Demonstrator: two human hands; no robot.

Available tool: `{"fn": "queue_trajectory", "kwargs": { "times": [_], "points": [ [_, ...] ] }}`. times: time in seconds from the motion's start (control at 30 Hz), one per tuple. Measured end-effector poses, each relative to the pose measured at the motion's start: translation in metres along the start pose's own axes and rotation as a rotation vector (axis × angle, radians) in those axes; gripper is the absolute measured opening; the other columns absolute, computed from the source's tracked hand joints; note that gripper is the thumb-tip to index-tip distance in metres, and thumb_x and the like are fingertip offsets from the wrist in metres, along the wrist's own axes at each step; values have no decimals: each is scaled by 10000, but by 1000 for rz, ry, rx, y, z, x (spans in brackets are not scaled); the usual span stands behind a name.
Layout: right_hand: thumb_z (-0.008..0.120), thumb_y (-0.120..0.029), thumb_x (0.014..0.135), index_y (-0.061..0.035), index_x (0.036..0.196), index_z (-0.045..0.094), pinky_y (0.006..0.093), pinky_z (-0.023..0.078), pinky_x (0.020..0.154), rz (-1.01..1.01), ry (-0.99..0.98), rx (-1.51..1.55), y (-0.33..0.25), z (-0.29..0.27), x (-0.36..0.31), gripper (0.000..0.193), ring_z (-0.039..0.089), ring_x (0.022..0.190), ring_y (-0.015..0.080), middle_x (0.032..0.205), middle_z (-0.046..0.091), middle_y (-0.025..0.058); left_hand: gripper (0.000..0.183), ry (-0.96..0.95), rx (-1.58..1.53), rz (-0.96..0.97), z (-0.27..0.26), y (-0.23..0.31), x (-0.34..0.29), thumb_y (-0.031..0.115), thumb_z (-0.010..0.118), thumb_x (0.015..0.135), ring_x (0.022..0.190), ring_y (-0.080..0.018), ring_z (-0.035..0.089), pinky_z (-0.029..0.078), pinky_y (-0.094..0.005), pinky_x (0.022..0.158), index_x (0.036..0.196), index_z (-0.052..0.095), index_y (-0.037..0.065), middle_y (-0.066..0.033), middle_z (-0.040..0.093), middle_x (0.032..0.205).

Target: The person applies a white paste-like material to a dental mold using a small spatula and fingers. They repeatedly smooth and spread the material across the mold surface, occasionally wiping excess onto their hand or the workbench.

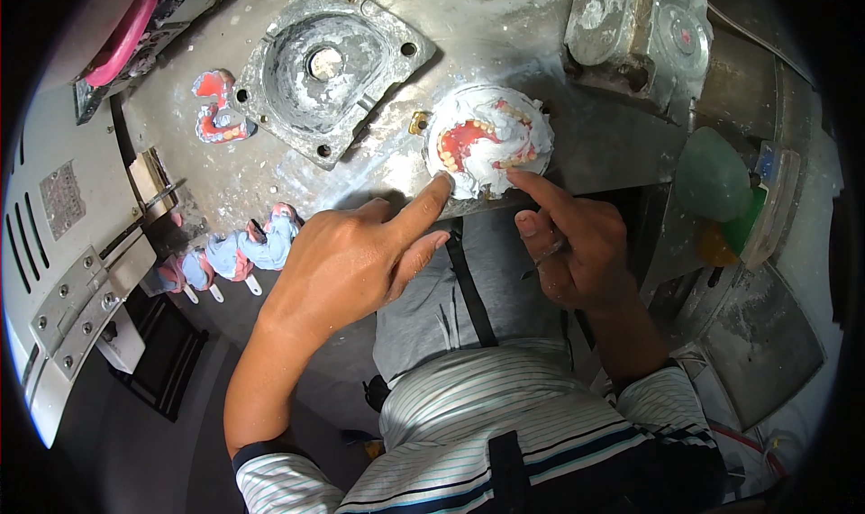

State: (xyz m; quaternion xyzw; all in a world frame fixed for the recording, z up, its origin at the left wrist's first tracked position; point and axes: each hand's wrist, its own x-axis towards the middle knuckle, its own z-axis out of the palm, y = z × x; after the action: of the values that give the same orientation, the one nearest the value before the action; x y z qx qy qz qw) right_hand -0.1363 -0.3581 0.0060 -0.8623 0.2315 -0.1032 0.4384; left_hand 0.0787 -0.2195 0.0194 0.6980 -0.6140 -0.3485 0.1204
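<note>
Left hand (pixel 347 253) and right hand (pixel 586 248) at plaster mould (pixel 487 156), contact unclear.

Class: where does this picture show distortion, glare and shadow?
Head view throughout: white panel bows near the left rim; glare whitens the worktop left of the plaster mound; a dark shadow edges the square metal block; the right hand looks dimmer than the left hand.
</note>
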Motion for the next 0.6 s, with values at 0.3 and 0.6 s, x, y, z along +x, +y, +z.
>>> {"fn": "queue_trajectory", "kwargs": {
  "times": [0.3,0.6],
  "points": [
    [685,-72,892,50,1206,635,302,485,492,-4,27,0,5,-1,1,340,640,507,174,669,673,113,436,80,164,-20,5,3,0,264,742,876,515,-299,593,472,-400,508,1283,641,141,-126,649,704],
    [631,-94,944,65,1163,664,264,422,489,6,79,47,7,5,2,273,543,492,106,676,651,118,595,180,-238,-100,33,11,-7,218,768,867,651,-297,716,539,-361,575,1363,510,12,-175,694,767]
  ]
}}
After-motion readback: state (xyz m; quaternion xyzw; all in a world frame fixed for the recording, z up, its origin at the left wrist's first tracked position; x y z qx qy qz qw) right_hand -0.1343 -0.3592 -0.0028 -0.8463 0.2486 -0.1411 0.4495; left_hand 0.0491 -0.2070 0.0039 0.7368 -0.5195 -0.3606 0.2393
